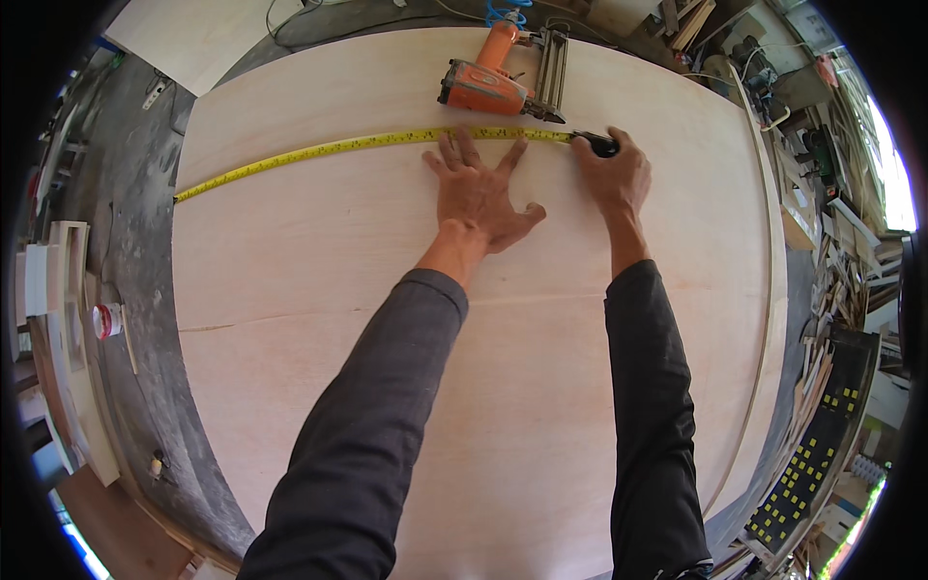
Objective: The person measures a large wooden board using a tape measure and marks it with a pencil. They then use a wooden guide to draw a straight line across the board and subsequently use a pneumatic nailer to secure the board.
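A yellow tape measure is stretched across a large pale plywood sheet, from the sheet's left edge to its black case. My right hand is closed around that case, at the far right part of the sheet. Fingers spread, my left hand lies flat on the wood, its fingertips at the tape's blade. Just beyond the blade, an orange nail gun lies on its side with a blue hose at its far end.
A wooden strip runs along the sheet's right side. Wood offcuts and a black board with yellow pieces crowd the right. On the left floor stand a white and red tub and a wooden frame. Another pale board is at far left.
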`<state>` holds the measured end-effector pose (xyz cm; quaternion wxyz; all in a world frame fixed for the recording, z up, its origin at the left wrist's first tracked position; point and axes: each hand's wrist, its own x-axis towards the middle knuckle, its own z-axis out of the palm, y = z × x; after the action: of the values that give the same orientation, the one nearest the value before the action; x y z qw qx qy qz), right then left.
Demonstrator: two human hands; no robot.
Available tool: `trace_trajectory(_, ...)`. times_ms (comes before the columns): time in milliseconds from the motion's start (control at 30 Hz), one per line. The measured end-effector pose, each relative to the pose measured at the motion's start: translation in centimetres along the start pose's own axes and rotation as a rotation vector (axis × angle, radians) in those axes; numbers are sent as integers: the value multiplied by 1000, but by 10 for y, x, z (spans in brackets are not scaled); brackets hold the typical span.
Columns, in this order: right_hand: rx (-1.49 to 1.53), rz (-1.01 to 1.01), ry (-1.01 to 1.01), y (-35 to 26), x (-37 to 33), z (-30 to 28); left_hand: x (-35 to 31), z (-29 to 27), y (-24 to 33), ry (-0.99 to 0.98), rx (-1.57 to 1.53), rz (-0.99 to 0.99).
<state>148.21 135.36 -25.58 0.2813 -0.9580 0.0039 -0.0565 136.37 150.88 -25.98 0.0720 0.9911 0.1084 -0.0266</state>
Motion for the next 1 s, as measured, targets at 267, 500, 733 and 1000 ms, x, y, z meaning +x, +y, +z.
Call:
trace_trajectory(267,-119,-112,122,0,-24,8,6,0,10,-33,54,-60)
trace_trajectory(500,153,-310,340,-7,-33,18,10,0,14,-44,88,-48)
trace_trajectory(733,829,-484,238,-42,-20,10,7,3,8,11,89,1)
trace_trajectory(1000,938,-104,-272,-51,-17,26,5,4,5,65,72,17)
